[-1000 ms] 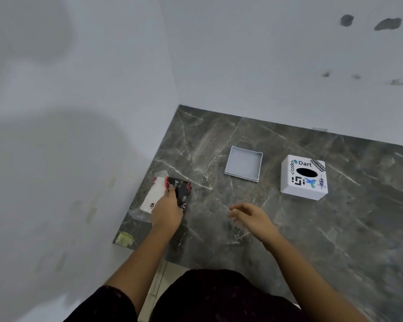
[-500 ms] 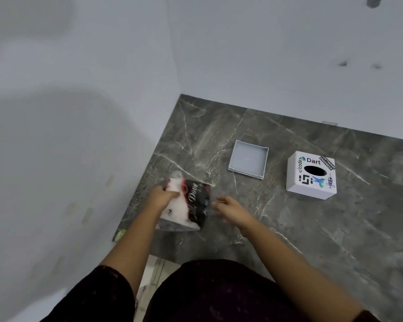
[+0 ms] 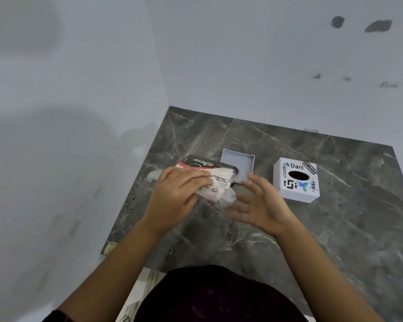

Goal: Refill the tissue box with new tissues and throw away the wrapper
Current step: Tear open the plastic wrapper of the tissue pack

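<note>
My left hand grips a wrapped pack of tissues, white with a black and red label, and holds it above the dark marble table. The clear wrapper end hangs loose at the pack's right. My right hand hovers just right of the pack, palm open and fingers spread, blurred and not touching it as far as I can see. The white cube tissue box, covered in stickers with a dark oval slot on top, stands to the right. Its grey lid or base tray lies open-side up behind the pack.
White walls close in on the left and at the back of the table. A small yellowish scrap sits at the table's front left corner. My dark clothing fills the bottom of the view.
My left hand has lifted the tissue pack off the table's left edge and carried it right toward the middle. My right hand has opened and come close to the pack.
</note>
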